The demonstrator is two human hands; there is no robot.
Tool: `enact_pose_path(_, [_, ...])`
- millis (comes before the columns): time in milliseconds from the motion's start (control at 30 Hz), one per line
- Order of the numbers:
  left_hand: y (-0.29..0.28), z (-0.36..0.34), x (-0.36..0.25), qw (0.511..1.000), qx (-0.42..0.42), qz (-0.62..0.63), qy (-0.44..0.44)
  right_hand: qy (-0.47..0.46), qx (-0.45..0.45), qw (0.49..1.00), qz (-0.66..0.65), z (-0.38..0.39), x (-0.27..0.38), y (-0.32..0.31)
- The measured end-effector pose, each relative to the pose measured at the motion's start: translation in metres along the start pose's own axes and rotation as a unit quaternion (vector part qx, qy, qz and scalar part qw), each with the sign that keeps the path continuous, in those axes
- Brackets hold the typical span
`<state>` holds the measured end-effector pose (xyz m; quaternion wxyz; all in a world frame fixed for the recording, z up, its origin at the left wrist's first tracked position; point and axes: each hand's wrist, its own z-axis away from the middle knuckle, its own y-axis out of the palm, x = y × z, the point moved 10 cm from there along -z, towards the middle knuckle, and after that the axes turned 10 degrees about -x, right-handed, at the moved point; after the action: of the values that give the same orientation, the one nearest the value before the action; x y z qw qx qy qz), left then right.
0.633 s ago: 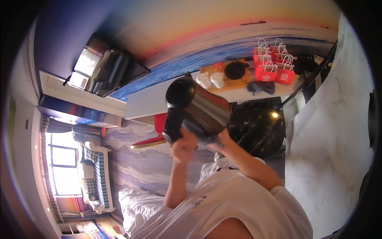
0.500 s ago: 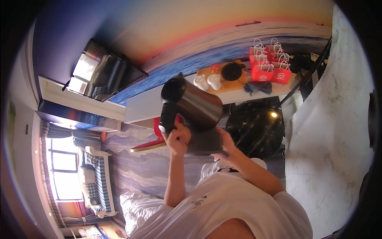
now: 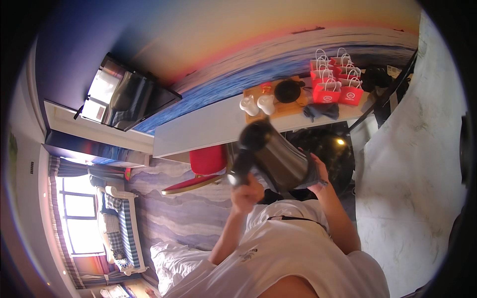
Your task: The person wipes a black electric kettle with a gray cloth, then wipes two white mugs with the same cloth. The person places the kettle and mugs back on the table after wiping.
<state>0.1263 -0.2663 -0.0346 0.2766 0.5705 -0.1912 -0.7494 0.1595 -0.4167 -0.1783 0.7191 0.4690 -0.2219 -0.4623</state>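
Observation:
In front of my chest I hold a steel electric kettle (image 3: 277, 159) with a black lid and handle, tilted and slightly blurred. My left hand (image 3: 246, 193) is closed round the handle at the lower left. At the kettle's right end my right hand (image 3: 319, 176) grips a dark grey cloth (image 3: 312, 179) pressed against the base. Beyond them, a white desk (image 3: 194, 126) carries a wooden board (image 3: 252, 118) with two white cups (image 3: 266, 104) and a round black base (image 3: 286, 91), a grey cloth (image 3: 320, 111) and several red paper bags (image 3: 350, 93).
A red chair (image 3: 203, 161) stands left of the desk, a black round table (image 3: 335, 159) behind the kettle. A bed (image 3: 166, 258) is lower left, a sofa (image 3: 126, 223) by the window. A pale vertical surface (image 3: 402, 188) fills the right; a television (image 3: 131, 94) hangs on the wall.
The kettle, with both hands on it, has moved right and somewhat down, turning so that its base end now faces further right. More of the red chair shows.

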Motion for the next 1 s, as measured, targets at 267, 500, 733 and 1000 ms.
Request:
enact_pose_path(267, [-0.021,-0.048,0.017,0.979,0.007,-0.202,-0.015,0.094,0.120,0.979,-0.135,-0.050,-0.103,0.013])
enact_pose_path(500, [-0.013,-0.153,0.005,0.975,0.028,-0.219,-0.015,-0.088,-0.132,0.986,0.051,-0.077,-0.051,-0.060])
enact_pose_path(733, [-0.008,-0.254,0.033,0.987,0.017,-0.123,-0.097,-0.250,-0.237,0.938,-0.046,-0.014,-0.014,-0.111])
enact_pose_path(1000, [0.014,-0.207,0.059,0.961,0.115,-0.113,-0.224,-0.364,-0.191,0.908,-0.079,-0.020,-0.002,-0.048])
